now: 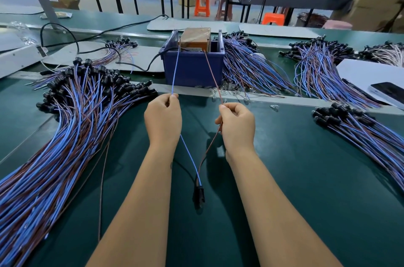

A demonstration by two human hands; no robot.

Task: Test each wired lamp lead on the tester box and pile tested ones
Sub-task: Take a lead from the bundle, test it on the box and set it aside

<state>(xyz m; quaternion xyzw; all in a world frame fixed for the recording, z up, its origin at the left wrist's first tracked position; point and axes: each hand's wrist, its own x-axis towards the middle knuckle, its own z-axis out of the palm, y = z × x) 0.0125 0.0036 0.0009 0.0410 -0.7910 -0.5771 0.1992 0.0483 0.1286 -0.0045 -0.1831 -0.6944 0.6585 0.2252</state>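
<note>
Lamp lead, one: black socket [198,196] hanging between the forearms above the green bench [306,179]. Left hand [163,118] pinches its blue wire [175,70]; right hand [237,123] pinches its brown wire [211,71]. Both wire ends reach up into the tester box [195,40] (seated in a blue bin [193,68] at the bench's far middle). Large lead pile [65,124] toward the left edge; further bundles [251,70] right of the bin.

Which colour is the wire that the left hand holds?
Light blue: the left hand pinches the blue wire. The head view shows it best.
</note>
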